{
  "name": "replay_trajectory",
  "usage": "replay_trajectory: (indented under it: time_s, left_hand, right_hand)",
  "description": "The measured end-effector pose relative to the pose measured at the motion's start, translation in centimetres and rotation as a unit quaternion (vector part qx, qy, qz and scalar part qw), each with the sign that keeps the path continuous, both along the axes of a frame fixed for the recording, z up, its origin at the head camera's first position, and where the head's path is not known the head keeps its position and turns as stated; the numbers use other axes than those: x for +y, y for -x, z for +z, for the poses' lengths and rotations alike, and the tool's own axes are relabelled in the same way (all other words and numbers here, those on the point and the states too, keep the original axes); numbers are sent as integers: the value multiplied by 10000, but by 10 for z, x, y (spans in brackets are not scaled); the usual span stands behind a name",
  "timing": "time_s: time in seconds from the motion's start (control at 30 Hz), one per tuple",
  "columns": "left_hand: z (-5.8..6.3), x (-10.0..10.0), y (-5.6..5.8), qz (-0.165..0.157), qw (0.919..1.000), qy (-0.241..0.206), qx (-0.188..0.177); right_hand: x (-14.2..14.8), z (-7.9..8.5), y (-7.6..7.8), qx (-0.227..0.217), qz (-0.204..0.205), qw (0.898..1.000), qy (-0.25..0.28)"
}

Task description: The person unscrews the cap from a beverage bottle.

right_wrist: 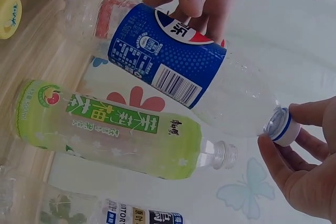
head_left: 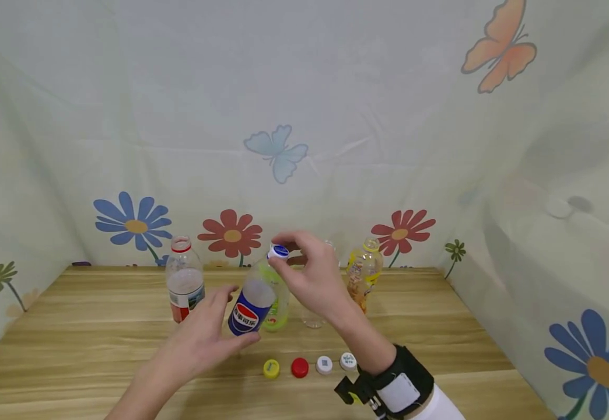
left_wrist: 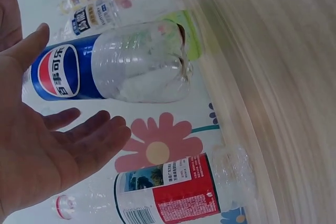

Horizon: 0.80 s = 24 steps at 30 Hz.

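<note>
A clear cola bottle (head_left: 252, 303) with a blue label leans to the right in the head view. At its top, my right hand (head_left: 312, 271) pinches the white-and-blue cap (right_wrist: 286, 127) between thumb and fingers; the cap sits on the bottle neck. My left hand (head_left: 207, 332) is beside the label, its thumb and fingers spread apart. In the left wrist view those fingers (left_wrist: 89, 132) are extended, with a gap between them and the bottle. Behind the cola bottle stands a capless green-labelled drink bottle (right_wrist: 110, 129).
Left stands a capless bottle (head_left: 184, 280) with a red neck ring. A clear bottle (head_left: 313, 318) and a yellow-necked bottle (head_left: 364, 268) stand right. In front lie a yellow cap (head_left: 271, 368), a red cap (head_left: 300, 367) and white caps (head_left: 324, 365). A flowered curtain (head_left: 304, 198) hangs behind.
</note>
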<state>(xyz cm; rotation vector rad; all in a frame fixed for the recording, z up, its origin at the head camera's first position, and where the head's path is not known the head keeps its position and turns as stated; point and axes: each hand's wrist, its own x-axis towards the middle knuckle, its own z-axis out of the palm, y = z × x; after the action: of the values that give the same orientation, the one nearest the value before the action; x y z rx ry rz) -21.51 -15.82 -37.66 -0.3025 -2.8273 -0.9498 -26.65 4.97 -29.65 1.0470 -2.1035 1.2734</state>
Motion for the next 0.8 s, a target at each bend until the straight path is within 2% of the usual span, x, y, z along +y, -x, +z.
replay_trajectory:
  time_s: [0.27,0.57,0.8]
  left_hand:
    - [-3,3,1,-250,9995,-113,173]
    - [-2,6,1,-169,9996,52,239]
    - [-1,8,2,-185,9997,-26,159]
  right_hand:
    - [4,-4,-3,-151,149,9997,106]
    - [10,-9,-6,-483,148,9986,134]
    - [14,-11,-10,-805,50,9964,253]
